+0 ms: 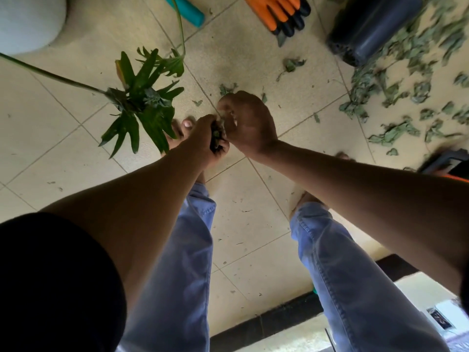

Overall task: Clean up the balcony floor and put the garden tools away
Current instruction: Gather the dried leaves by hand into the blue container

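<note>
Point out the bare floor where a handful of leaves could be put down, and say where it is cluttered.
Bare tiles lie left of the green plant leaf, below the white pot, and between the person's legs. Crowded: the wilted leaves scattered at right beside the dark pot, with orange gloves above. The left hand grips leaf scraps; the right hand meets it.

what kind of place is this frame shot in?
Probably a home balcony or patio used for gardening: beige tiled floor, wilted leaf clippings scattered across it, orange-and-black garden gloves and a dark plastic pot lying on its side.
</note>
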`<action>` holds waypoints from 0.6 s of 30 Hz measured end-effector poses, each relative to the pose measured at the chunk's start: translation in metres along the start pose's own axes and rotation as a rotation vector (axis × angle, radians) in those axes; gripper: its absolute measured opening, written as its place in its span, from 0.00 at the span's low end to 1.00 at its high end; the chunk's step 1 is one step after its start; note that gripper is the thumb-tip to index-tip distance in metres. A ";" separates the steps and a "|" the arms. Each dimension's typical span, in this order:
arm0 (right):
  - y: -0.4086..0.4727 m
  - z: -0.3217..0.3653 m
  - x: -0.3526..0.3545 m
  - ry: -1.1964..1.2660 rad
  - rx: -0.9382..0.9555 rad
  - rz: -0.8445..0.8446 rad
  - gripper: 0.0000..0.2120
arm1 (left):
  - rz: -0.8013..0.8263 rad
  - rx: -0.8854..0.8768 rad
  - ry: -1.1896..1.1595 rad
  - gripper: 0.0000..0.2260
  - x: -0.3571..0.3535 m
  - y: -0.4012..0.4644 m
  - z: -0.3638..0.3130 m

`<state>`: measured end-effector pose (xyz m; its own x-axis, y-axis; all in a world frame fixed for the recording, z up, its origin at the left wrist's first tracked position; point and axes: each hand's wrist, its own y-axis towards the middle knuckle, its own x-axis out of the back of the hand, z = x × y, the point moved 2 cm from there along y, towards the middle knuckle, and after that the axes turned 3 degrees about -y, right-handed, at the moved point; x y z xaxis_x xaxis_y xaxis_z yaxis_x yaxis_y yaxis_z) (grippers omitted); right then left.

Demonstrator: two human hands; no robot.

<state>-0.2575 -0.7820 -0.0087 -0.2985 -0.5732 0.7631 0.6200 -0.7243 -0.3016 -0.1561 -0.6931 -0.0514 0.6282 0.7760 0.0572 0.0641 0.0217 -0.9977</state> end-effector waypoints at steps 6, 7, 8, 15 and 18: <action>0.044 -0.014 -0.021 -0.504 0.114 0.381 0.51 | -0.020 0.049 -0.073 0.15 0.018 -0.006 -0.016; 0.049 -0.013 -0.023 -0.522 0.099 0.407 0.52 | -0.009 0.039 -0.053 0.16 0.021 -0.009 -0.020; 0.053 -0.014 -0.027 -0.506 0.099 0.414 0.51 | -0.010 0.030 -0.055 0.16 0.024 -0.011 -0.021; 0.056 0.000 -0.047 -0.349 0.211 0.467 0.34 | 0.003 0.037 -0.011 0.15 0.041 -0.009 -0.022; 0.054 0.004 -0.054 -0.369 0.279 0.453 0.34 | -0.016 0.001 0.029 0.10 0.044 -0.006 -0.019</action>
<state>-0.2047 -0.7886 -0.0642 0.2750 -0.5931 0.7567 0.8064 -0.2862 -0.5175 -0.1143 -0.6706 -0.0418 0.6492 0.7570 0.0743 0.0734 0.0349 -0.9967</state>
